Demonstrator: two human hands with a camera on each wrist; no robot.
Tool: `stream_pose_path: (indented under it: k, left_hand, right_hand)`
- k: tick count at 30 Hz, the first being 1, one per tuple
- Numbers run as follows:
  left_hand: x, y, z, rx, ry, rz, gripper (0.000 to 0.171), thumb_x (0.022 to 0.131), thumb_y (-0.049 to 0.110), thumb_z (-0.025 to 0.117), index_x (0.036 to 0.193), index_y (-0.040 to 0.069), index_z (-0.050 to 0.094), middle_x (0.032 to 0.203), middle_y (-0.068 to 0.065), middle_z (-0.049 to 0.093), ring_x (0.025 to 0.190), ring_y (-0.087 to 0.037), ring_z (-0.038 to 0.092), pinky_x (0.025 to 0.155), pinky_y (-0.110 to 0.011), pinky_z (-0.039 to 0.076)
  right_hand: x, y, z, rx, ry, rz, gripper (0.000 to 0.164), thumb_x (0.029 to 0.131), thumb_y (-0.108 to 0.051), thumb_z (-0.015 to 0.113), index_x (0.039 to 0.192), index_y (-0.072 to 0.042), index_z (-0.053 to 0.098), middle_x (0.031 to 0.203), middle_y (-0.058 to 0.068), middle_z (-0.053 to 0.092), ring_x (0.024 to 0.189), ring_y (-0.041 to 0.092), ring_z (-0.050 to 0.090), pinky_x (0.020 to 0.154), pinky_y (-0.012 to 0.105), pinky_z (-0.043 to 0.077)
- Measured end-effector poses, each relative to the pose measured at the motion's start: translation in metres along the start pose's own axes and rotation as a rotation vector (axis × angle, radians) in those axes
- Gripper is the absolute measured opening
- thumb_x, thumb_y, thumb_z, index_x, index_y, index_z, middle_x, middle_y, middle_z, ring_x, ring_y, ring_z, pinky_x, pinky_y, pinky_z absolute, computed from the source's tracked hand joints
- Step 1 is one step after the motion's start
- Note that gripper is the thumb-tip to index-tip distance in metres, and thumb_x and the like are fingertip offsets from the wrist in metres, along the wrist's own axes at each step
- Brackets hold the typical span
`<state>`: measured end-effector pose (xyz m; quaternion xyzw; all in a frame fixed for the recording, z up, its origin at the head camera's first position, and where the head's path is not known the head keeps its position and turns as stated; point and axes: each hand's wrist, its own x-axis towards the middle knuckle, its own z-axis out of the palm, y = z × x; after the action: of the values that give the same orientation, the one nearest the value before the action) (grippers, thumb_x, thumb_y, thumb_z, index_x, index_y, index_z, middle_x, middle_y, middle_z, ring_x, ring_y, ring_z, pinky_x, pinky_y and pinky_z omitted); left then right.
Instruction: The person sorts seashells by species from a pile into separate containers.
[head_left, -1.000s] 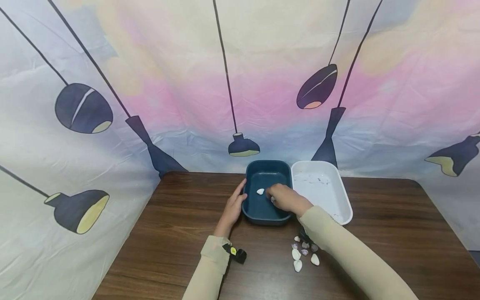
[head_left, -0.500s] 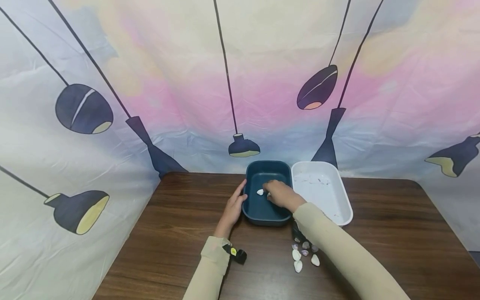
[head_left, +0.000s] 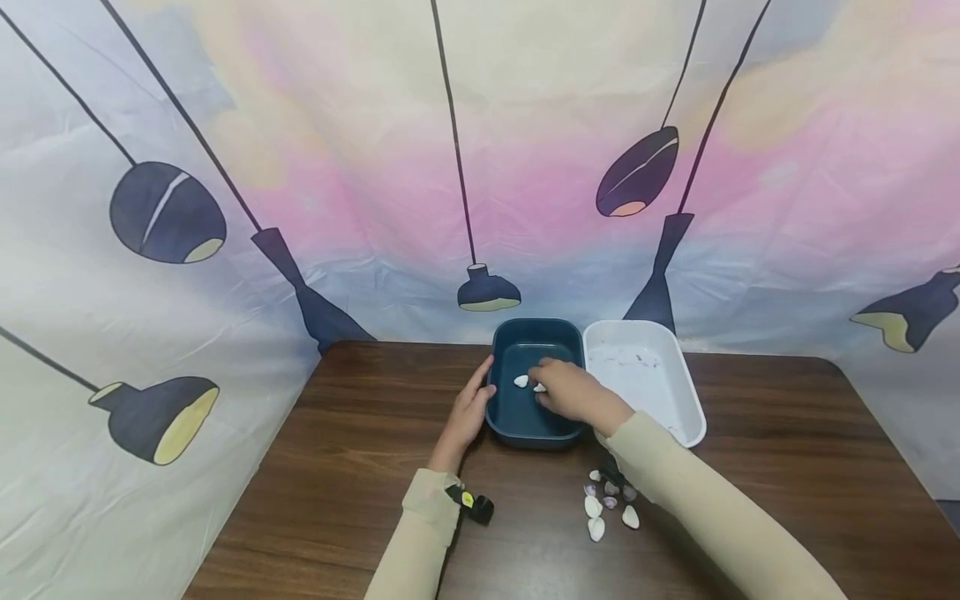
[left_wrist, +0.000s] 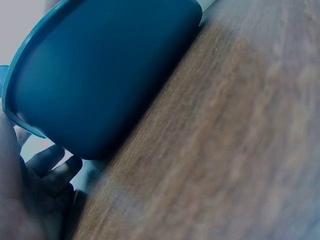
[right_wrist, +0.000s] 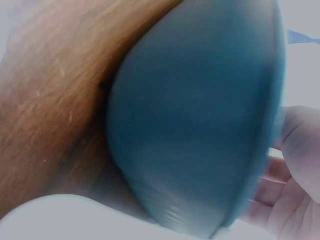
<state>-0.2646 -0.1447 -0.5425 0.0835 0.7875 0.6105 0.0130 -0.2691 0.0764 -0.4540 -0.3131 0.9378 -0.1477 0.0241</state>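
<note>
In the head view my left hand (head_left: 465, 415) rests against the left side of a dark teal tray (head_left: 534, 440), thumb and fingers spread along its rim. The left wrist view shows those fingers (left_wrist: 62, 172) beside the tray's outer wall (left_wrist: 95, 75). My right hand (head_left: 573, 392) reaches inside the tray with curled fingers, pinching a small white shell (head_left: 539, 387) low over the floor. Just left of it lies another white shell (head_left: 521, 381). The right wrist view has the tray wall (right_wrist: 195, 110) in front of the right hand (right_wrist: 295, 175); the held shell is hidden there.
A white tray (head_left: 637, 379) with small dark specks stands right beside the teal one. Several white and purplish shells (head_left: 593, 507) lie on the brown wooden table (head_left: 360, 433) nearer me, partly behind the right wrist's camera. A printed cloth (head_left: 375, 167) hangs behind the table.
My right hand has shifted slightly up and left within the teal tray, bringing its shell close to the lying one. The left hand keeps its place at the tray's side.
</note>
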Motion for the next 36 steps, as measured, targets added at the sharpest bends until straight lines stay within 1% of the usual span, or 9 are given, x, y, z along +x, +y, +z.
stream_pose_path:
  k: [3,7,12,16,19,24,27,29,36]
  left_hand:
    - [0.000,-0.001,0.000,-0.008,0.001,0.003,0.056,0.110,0.018,0.044,0.165,0.024,0.039,0.170,-0.004,0.034,0.158,-0.032,0.028,0.124,-0.062,0.022]
    - [0.000,-0.001,0.000,-0.013,0.005,0.006,0.056,0.110,0.018,0.045,0.165,0.023,0.039,0.170,-0.005,0.035,0.158,-0.032,0.027,0.124,-0.062,0.021]
    - [-0.001,-0.001,0.000,0.038,0.015,0.021,0.056,0.109,0.018,0.043,0.165,0.020,0.040,0.170,-0.007,0.035,0.157,-0.034,0.029,0.123,-0.062,0.026]
    - [-0.001,-0.001,0.000,0.057,0.015,0.021,0.056,0.109,0.021,0.042,0.165,0.021,0.039,0.170,-0.008,0.035,0.156,-0.035,0.030,0.122,-0.062,0.028]
    - [-0.001,0.000,0.001,0.054,0.011,0.016,0.056,0.109,0.021,0.042,0.166,0.022,0.039,0.170,-0.007,0.034,0.157,-0.034,0.029,0.122,-0.061,0.028]
    - [0.000,0.000,0.002,0.031,0.018,0.022,0.056,0.110,0.020,0.042,0.165,0.022,0.039,0.171,-0.006,0.034,0.157,-0.033,0.028,0.123,-0.062,0.026]
    - [0.000,-0.001,0.003,0.030,0.022,0.018,0.055,0.110,0.020,0.042,0.165,0.023,0.039,0.171,-0.005,0.034,0.158,-0.032,0.028,0.123,-0.061,0.026]
    - [0.000,-0.001,0.002,0.033,0.023,0.012,0.055,0.110,0.020,0.041,0.166,0.023,0.039,0.171,-0.004,0.033,0.158,-0.031,0.028,0.123,-0.060,0.026]
    - [0.001,0.001,0.002,0.030,0.025,-0.002,0.055,0.110,0.020,0.042,0.165,0.025,0.039,0.171,-0.004,0.034,0.157,-0.031,0.029,0.123,-0.060,0.027]
  right_hand:
    - [-0.010,-0.005,-0.005,-0.001,0.022,-0.034,0.024,0.096,-0.010,0.077,0.119,-0.002,0.076,0.106,0.012,0.071,0.086,0.022,0.069,0.082,0.043,0.061]
    - [-0.024,-0.009,-0.010,-0.017,0.045,-0.075,0.025,0.096,-0.013,0.076,0.118,-0.002,0.076,0.104,0.011,0.072,0.085,0.021,0.069,0.079,0.041,0.060]
    - [-0.041,-0.013,-0.014,-0.018,0.064,-0.129,0.019,0.096,-0.013,0.076,0.111,-0.003,0.077,0.097,0.008,0.070,0.081,0.019,0.067,0.073,0.039,0.059]
    - [-0.056,-0.014,-0.010,-0.014,0.077,-0.154,0.012,0.095,-0.013,0.077,0.104,-0.007,0.076,0.092,0.002,0.069,0.078,0.014,0.066,0.070,0.035,0.057]
    - [-0.068,-0.016,-0.005,-0.017,0.094,-0.186,0.010,0.094,-0.012,0.077,0.102,-0.008,0.075,0.089,0.000,0.068,0.076,0.012,0.066,0.068,0.033,0.057]
    - [-0.085,-0.021,0.001,-0.026,0.181,-0.259,0.011,0.093,-0.011,0.078,0.103,-0.009,0.075,0.088,-0.003,0.066,0.078,0.011,0.064,0.068,0.031,0.057]
    - [-0.092,-0.023,0.001,-0.027,0.208,-0.287,0.011,0.092,-0.012,0.079,0.103,-0.010,0.075,0.087,-0.004,0.064,0.077,0.010,0.063,0.067,0.030,0.056]
    - [-0.096,-0.023,0.000,-0.020,0.189,-0.283,0.012,0.092,-0.012,0.079,0.103,-0.011,0.075,0.087,-0.005,0.065,0.077,0.010,0.063,0.067,0.030,0.056]
    - [-0.111,-0.021,0.003,0.002,0.078,-0.261,0.014,0.092,-0.012,0.078,0.105,-0.010,0.074,0.089,-0.004,0.065,0.077,0.007,0.063,0.067,0.030,0.056]
